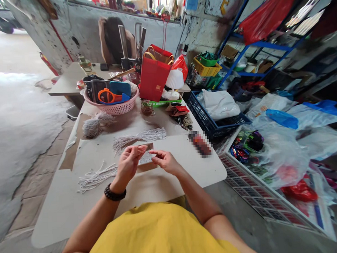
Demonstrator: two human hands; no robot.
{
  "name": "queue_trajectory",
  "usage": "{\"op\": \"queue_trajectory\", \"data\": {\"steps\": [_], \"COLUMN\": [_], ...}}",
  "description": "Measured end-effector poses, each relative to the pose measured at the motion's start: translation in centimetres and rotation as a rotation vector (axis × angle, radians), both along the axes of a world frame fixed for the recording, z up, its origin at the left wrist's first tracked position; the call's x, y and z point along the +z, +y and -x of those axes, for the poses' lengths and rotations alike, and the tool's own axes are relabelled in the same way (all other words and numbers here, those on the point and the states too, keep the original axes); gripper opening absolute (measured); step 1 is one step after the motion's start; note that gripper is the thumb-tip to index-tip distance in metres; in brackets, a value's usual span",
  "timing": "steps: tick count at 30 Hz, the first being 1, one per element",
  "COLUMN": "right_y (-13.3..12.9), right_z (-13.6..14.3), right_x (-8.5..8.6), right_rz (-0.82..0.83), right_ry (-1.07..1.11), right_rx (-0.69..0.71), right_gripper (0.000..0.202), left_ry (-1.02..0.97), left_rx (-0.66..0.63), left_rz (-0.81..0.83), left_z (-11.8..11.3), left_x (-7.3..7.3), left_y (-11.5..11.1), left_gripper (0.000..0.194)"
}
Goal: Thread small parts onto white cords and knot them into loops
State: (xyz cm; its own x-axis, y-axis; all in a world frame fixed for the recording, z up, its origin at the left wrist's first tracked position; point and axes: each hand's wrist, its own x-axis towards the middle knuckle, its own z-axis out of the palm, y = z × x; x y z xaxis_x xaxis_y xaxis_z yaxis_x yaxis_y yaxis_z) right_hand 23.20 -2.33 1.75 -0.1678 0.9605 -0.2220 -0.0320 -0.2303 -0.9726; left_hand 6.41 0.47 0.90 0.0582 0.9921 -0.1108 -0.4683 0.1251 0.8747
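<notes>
My left hand (130,161) is closed in a pinch above the white table (170,185). My right hand (167,162) is also pinched, its fingertips turned toward the left ones. What either hand holds is too small to make out. Just beneath and behind the fingertips sits a small open cardboard box (147,166) with tiny pale pieces (145,157) in it, partly hidden by my hands. Beyond the box lies a bundle of white cords (153,134). A second bundle of white cords (97,178) is spread out left of my left wrist.
Farther back on the table are a bundle of greyish cords (92,126), a pink basket (116,108) of tools, a red paper bag (155,77) and a white lamp (174,82). A blurred-out item (200,144) lies at right. Crates (210,128) and plastic bags (285,148) crowd the right side.
</notes>
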Motion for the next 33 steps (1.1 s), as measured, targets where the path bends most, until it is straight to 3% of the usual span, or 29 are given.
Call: {"op": "queue_trajectory", "data": {"steps": [5,9,14,17,20,25,33], "right_y": [-1.7,-2.8,-2.6,-2.4,-2.4,-2.5,-2.2], "right_z": [-6.0,-8.4,-6.1,-3.8,-1.7,0.7,1.1], "right_x": [0.5,0.2,0.6,1.0,1.4,1.6,1.2], "right_rz": [0.002,0.016,-0.08,-0.095,-0.122,-0.232,-0.178], "right_ry": [-0.136,0.107,0.538,0.618,0.476,0.258,0.164], "right_rx": [0.045,-0.118,-0.378,-0.318,-0.211,-0.256,-0.327], "right_gripper": [0.027,0.025,0.041,0.04,0.029,0.032,0.034], "left_ry": [-0.255,-0.268,-0.006,0.208,0.302,0.196,-0.079], "left_rx": [0.141,0.077,-0.056,-0.129,-0.194,-0.257,-0.177], "left_rz": [0.044,0.021,0.007,0.01,0.032,0.102,0.236], "left_z": [2.0,2.5,1.0,0.1,-0.4,-0.8,-1.1], "left_x": [1.2,1.8,2.2,2.7,3.0,2.7,2.7], "left_y": [0.7,0.5,-0.8,-1.8,-2.5,-2.9,-2.7], "left_gripper": [0.03,0.03,0.038,0.039,0.04,0.036,0.038]}}
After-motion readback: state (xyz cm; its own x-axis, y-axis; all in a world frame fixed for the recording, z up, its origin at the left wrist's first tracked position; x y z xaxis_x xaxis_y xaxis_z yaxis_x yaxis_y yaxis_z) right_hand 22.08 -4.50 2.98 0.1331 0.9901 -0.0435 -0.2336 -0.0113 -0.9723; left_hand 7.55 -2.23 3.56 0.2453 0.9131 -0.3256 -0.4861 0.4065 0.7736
